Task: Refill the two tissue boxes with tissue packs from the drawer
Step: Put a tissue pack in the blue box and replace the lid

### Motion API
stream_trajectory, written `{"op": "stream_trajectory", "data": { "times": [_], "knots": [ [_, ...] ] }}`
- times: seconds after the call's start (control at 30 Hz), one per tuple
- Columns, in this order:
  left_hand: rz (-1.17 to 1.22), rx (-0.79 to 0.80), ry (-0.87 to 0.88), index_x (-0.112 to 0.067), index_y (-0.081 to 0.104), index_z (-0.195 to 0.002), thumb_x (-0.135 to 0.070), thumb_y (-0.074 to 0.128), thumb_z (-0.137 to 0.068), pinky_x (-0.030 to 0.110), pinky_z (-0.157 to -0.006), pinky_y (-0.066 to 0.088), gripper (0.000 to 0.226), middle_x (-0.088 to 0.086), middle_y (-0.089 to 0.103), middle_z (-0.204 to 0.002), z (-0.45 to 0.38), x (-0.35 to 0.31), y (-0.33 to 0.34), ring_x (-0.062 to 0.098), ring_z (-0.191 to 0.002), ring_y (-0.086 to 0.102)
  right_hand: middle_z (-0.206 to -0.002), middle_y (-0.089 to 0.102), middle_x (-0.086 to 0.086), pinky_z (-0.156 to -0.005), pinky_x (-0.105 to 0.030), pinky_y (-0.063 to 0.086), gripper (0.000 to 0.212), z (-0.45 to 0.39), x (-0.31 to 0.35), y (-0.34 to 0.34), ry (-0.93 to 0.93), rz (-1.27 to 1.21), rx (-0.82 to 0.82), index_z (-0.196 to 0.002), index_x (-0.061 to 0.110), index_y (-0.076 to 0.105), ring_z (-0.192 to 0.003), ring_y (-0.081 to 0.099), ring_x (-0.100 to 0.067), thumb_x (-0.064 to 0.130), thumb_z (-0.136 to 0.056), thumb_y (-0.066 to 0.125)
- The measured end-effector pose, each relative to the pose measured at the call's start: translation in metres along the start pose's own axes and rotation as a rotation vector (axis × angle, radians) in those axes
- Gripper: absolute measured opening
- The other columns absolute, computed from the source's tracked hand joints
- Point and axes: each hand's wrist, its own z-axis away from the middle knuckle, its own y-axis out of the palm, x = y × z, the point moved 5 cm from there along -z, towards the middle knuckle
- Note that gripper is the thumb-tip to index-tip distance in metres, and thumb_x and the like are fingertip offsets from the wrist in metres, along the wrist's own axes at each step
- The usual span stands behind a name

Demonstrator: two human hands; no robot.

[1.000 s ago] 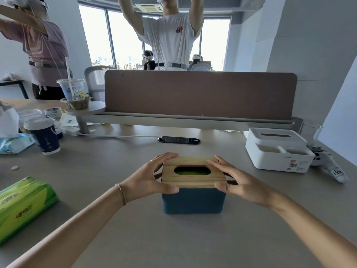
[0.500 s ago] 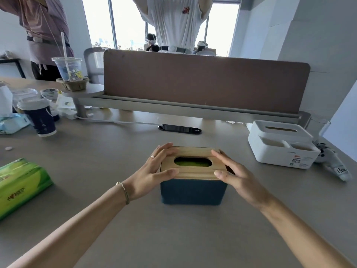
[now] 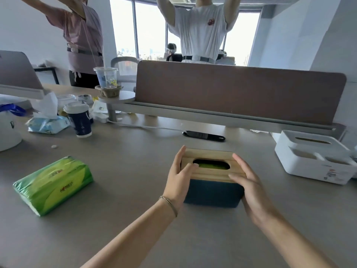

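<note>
A blue tissue box (image 3: 212,192) with a wooden lid (image 3: 210,154) stands on the grey desk in front of me. Green tissue-pack wrapping (image 3: 211,165) shows through the lid's oval slot. My left hand (image 3: 180,175) grips the lid's left end, thumb on top beside the slot. My right hand (image 3: 251,186) grips the right end, thumb on the lid's front corner. A second green tissue pack (image 3: 54,183) lies on the desk to the left. A white tissue box (image 3: 313,157) with its lid on stands at the right.
A brown divider panel (image 3: 239,93) runs along the desk's back edge, with a black flat device (image 3: 203,135) below it. A dark paper cup (image 3: 80,118), a wipes pack (image 3: 47,123) and clutter sit at the back left. Two people stand beyond the desk.
The view has swung right and closer, so the green pack shows more fully. Both hands stay on the lid; my left thumb has moved onto the top next to the slot.
</note>
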Motion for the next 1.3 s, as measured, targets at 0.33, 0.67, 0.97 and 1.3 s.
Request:
{"op": "stream_trajectory", "data": {
  "times": [0.33, 0.67, 0.97, 1.3],
  "knots": [
    [-0.152, -0.202, 0.008, -0.015, 0.046, -0.149, -0.011, 0.060, -0.097, 0.000, -0.077, 0.044, 0.054, 0.001, 0.059, -0.136, -0.106, -0.055, -0.113, 0.000, -0.102, 0.058, -0.132, 0.053, 0.026, -0.102, -0.022, 0.033, 0.066, -0.098, 0.029, 0.124, -0.115, 0.057, 0.092, -0.137, 0.043, 0.052, -0.126, 0.045, 0.004, 0.022, -0.082, 0.079],
    [-0.130, -0.303, -0.148, -0.027, 0.057, -0.142, -0.022, 0.072, -0.083, 0.034, -0.111, 0.043, 0.062, 0.003, 0.065, -0.131, -0.216, -0.042, -0.229, 0.021, -0.121, 0.060, -0.149, 0.045, 0.006, -0.098, -0.019, 0.034, 0.081, -0.208, -0.004, 0.247, -0.150, 0.191, 0.164, -0.148, 0.028, 0.045, -0.129, 0.049, -0.009, 0.033, -0.078, 0.084],
    [-0.082, -0.362, -0.201, -0.027, 0.066, -0.132, -0.020, 0.080, -0.076, 0.030, -0.093, 0.054, 0.058, 0.009, 0.069, -0.121, -0.273, -0.028, -0.286, 0.019, -0.103, 0.066, -0.150, 0.039, 0.001, -0.100, -0.014, 0.029, 0.085, -0.261, -0.023, 0.310, -0.143, 0.235, 0.149, -0.150, 0.019, 0.042, -0.137, 0.043, -0.016, 0.035, -0.078, 0.083],
    [-0.102, -0.279, -0.200, -0.025, 0.059, -0.141, -0.017, 0.077, -0.086, 0.037, -0.105, 0.052, 0.058, 0.005, 0.066, -0.127, -0.309, -0.020, -0.307, 0.022, -0.115, 0.066, -0.159, 0.033, -0.004, -0.112, -0.026, 0.031, 0.089, -0.286, -0.039, 0.329, -0.087, 0.262, 0.131, -0.155, 0.021, 0.034, -0.144, 0.038, -0.020, 0.040, -0.081, 0.080]
  ]
}}
